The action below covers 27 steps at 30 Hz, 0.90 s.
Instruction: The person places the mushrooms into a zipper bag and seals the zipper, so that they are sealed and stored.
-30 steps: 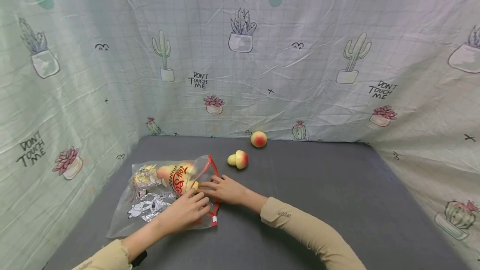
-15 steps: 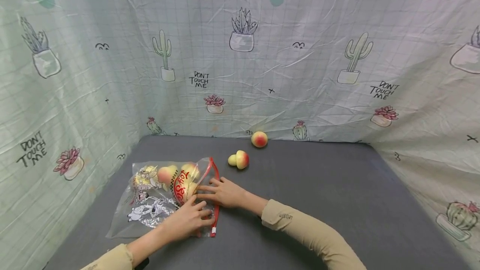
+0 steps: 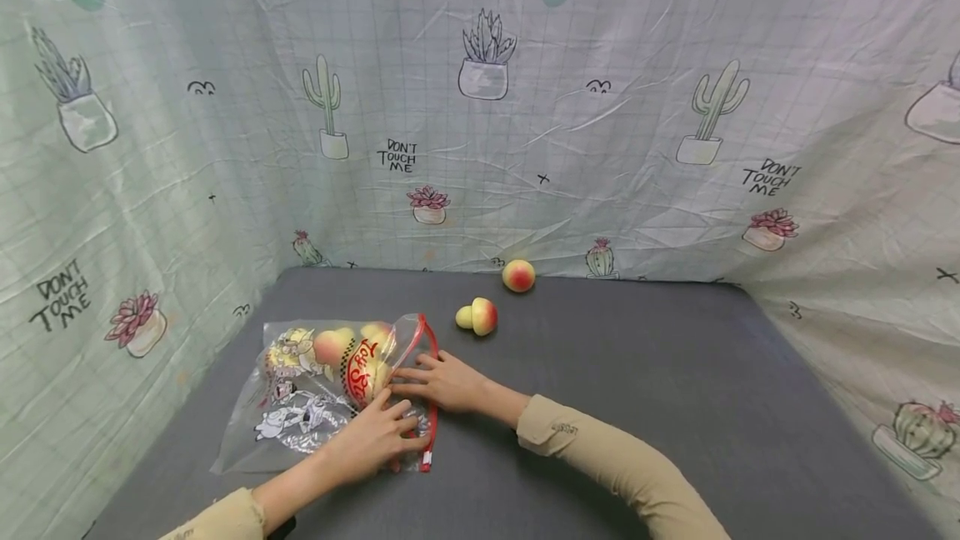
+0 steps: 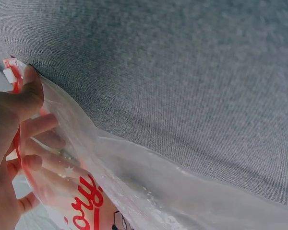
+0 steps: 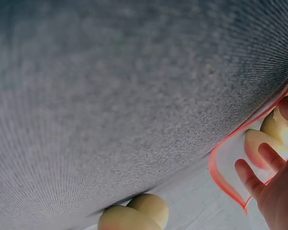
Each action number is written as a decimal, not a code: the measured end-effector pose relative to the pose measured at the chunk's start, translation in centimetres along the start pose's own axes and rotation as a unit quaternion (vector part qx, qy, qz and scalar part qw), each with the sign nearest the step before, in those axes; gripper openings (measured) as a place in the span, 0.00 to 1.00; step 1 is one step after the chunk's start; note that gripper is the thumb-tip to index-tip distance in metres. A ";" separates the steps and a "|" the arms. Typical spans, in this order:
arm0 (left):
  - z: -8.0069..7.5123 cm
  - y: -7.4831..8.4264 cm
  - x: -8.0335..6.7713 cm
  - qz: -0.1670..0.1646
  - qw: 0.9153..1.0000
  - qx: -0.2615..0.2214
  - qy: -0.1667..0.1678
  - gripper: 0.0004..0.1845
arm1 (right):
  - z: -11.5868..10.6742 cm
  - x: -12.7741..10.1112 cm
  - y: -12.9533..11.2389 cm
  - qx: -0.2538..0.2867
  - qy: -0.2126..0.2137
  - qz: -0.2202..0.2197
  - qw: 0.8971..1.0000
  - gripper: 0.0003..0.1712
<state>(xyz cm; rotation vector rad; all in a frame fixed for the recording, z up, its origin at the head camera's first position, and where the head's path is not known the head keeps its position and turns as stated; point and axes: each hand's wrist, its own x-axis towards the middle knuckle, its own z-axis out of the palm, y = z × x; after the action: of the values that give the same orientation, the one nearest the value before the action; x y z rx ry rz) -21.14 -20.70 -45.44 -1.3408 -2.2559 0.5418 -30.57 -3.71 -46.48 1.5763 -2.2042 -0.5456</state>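
A clear plastic zip bag (image 3: pixel 300 422) with a red zip strip and cartoon print lies on the grey table, several yellow-and-red toy mushrooms (image 3: pixel 332 347) inside it. My left hand (image 3: pixel 369 442) holds the bag's mouth on the near side; its thumb (image 4: pixel 32 86) is at the edge by the white slider (image 4: pixel 10 74), and some fingers show through the plastic. From the right, my right hand (image 3: pixel 448 382) reaches over the red strip (image 5: pixel 225 187) into the mouth, fingers spread and nearly straight, fingertips right by the mushrooms inside.
Outside the bag, a toy mushroom (image 3: pixel 477 317) lies on its side behind my right hand. Another, round and red-spotted mushroom (image 3: pixel 518 276) sits at the table's back edge. A cactus-print cloth (image 3: pixel 540 132) hangs round the back and sides of the table (image 3: pixel 637 373).
Both hands have shifted slightly, the left downward. The bag's mouth has come nearer, its slider corner lower, and the mushrooms inside have settled. The two mushrooms outside stay in place.
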 end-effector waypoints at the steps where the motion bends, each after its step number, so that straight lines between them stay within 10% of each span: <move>1: 0.0 -0.1 0.0 0.001 1.000 0.000 0.001 0.29 | 0.0 0.1 0.0 0.000 -0.002 0.001 1.000 0.25; 27: -0.1 -0.1 0.0 0.009 1.000 -0.008 -0.010 0.29 | -0.1 -1.8 1.2 0.084 0.006 0.026 0.996 0.26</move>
<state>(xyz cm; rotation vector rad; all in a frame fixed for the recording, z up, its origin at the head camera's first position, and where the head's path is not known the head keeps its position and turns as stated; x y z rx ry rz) -21.14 -20.74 -45.27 -1.3702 -2.2704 0.5472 -30.95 -1.62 -45.95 1.5929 -2.3279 -0.3405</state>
